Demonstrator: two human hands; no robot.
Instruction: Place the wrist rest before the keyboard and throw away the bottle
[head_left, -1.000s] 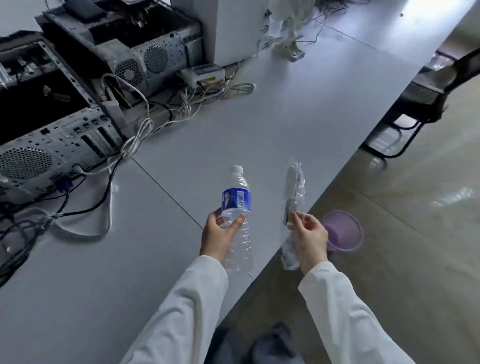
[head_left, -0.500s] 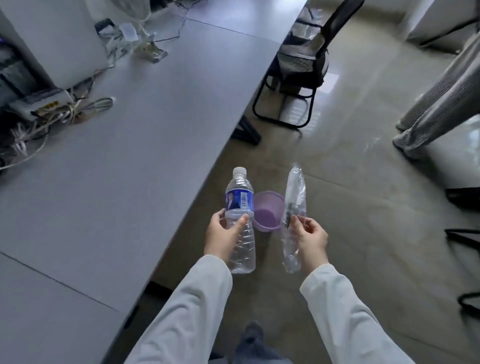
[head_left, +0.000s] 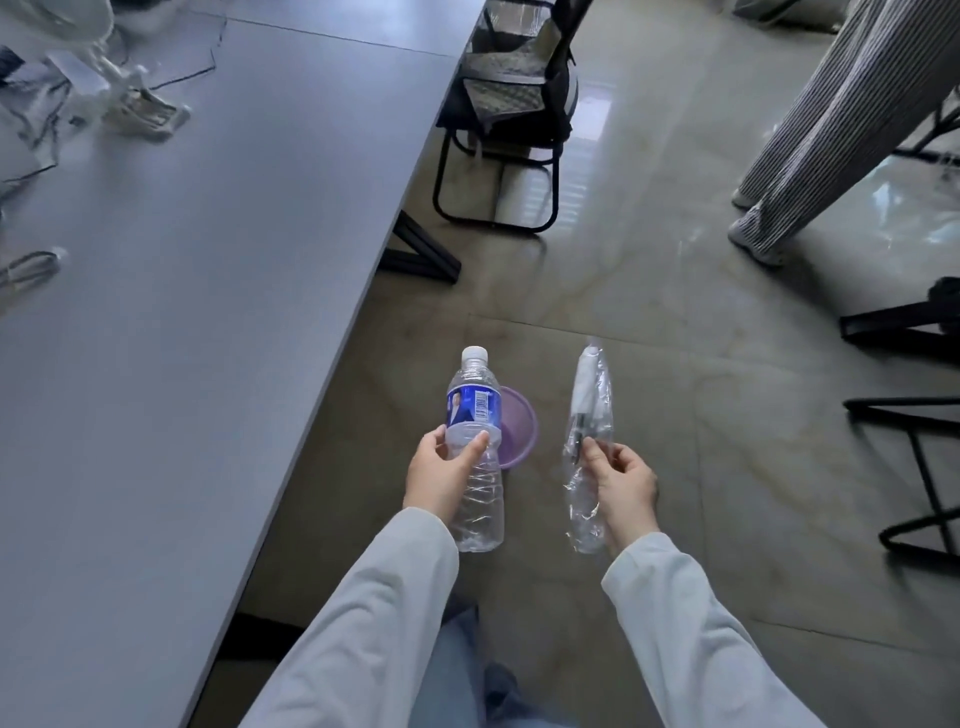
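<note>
My left hand (head_left: 441, 475) grips a clear plastic bottle (head_left: 475, 457) with a blue label and white cap, held upright over the floor. Behind the bottle, on the floor, stands a purple bin (head_left: 517, 428), partly hidden by it. My right hand (head_left: 621, 480) pinches a crumpled clear plastic wrapper (head_left: 589, 441) with something white and dark inside, held upright to the right of the bin. No wrist rest or keyboard is in view.
A long grey table (head_left: 208, 312) fills the left side, with cables and a white stand (head_left: 140, 109) at its far end. A black chair (head_left: 514, 119) stands past the table's edge. Another person's striped trouser legs (head_left: 810, 130) are at upper right; black metal frames (head_left: 914, 441) at the right.
The view has swung right, away from the computer cases on the table toward the floor. Both hands keep their hold and have spread slightly apart; the purple bin now lies behind the bottle.
</note>
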